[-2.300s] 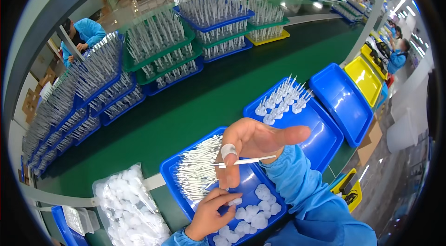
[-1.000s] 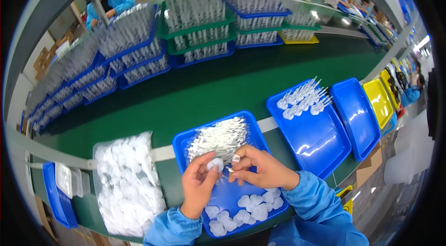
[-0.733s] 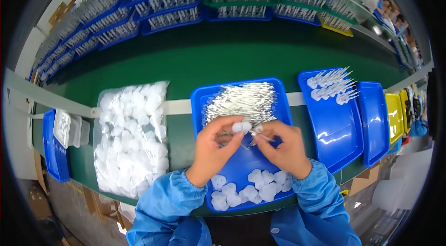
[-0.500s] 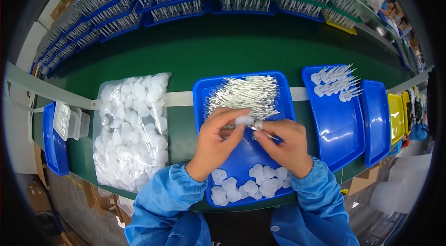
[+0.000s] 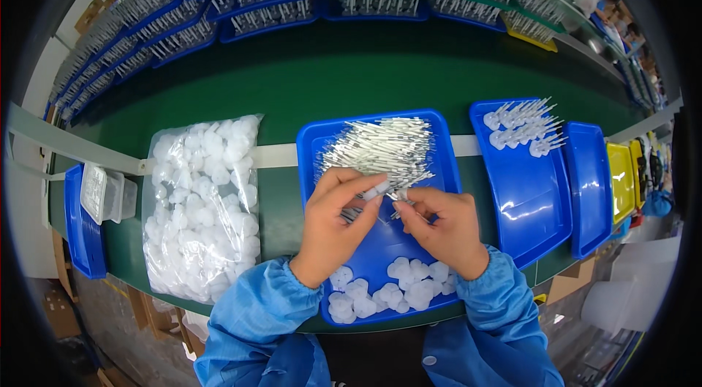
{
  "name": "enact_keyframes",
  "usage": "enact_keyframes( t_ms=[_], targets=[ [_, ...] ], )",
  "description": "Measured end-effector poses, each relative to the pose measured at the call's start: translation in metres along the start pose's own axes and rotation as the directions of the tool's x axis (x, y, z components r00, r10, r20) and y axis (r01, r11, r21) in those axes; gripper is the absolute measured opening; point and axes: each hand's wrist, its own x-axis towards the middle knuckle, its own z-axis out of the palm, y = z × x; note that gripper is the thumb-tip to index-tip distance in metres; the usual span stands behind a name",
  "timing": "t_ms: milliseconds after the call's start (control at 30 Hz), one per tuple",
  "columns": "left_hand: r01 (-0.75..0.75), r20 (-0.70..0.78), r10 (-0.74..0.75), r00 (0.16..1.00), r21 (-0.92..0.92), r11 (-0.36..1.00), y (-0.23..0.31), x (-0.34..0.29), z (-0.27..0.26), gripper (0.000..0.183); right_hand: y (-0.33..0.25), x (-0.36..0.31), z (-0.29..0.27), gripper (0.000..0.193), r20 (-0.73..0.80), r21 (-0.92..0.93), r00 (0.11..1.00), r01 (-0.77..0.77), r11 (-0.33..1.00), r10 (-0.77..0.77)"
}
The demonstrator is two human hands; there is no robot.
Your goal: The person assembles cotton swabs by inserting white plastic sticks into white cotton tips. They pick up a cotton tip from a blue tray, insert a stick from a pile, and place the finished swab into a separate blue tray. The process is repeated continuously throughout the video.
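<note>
- The surface [image 5: 234, 84] was plain green, crossed by a pale grey strip [image 5: 278, 156].
- The middle tray [image 5: 395, 241] was solid blue.
- The loose sticks [image 5: 380, 140] were off-white with grey flecks.
- The lobed pieces [image 5: 417, 293] and the held piece [image 5: 376, 190] were cloudy white.
- The bag [image 5: 205, 204] was clear, with white contents and bright glints.
- The side tray [image 5: 534, 222] and the outer tray [image 5: 589, 200] were blue, streaked with white glare.
- The small tray [image 5: 621, 186] was yellow.
- The stacked trays [image 5: 270, 30] were banded in blue and green.
- The sleeves [image 5: 259, 306] were light blue, with a pale button [image 5: 429, 361] on the garment.
</note>
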Motion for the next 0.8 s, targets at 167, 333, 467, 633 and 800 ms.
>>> enact_keyframes(
  t_ms=[167,333,467,633,800],
  targets=[
    [-0.039,0.011,0.038,0.999,0.070,0.997,0.005,0.000,-0.001,0.040,-0.014,0.002,-0.005,0.014,0.123,0.123,0.983,-0.155,0.980,0.139],
    [0.010,0.042,-0.012,0.999,0.048,0.999,0.008,-0.004,0.000,0.041,-0.006,0.008,-0.009,0.015,0.384,0.404,0.872,-0.453,0.795,0.303],
    [-0.029,0.035,0.024,0.999,0.153,0.988,0.012,-0.008,0.000,0.042,-0.003,0.007,-0.008,0.012,0.333,0.329,0.908,-0.366,0.871,0.256],
    [-0.128,0.021,0.129,0.991,0.334,0.934,0.009,-0.011,-0.001,0.043,-0.013,0.005,0.001,0.012,0.019,-0.405,0.928,0.348,0.845,-0.373],
    [-0.162,0.026,0.165,0.986,0.375,0.913,0.006,-0.014,-0.002,0.049,-0.013,0.002,0.006,0.011,0.030,-0.428,0.935,0.332,0.841,-0.354]
  ],
)
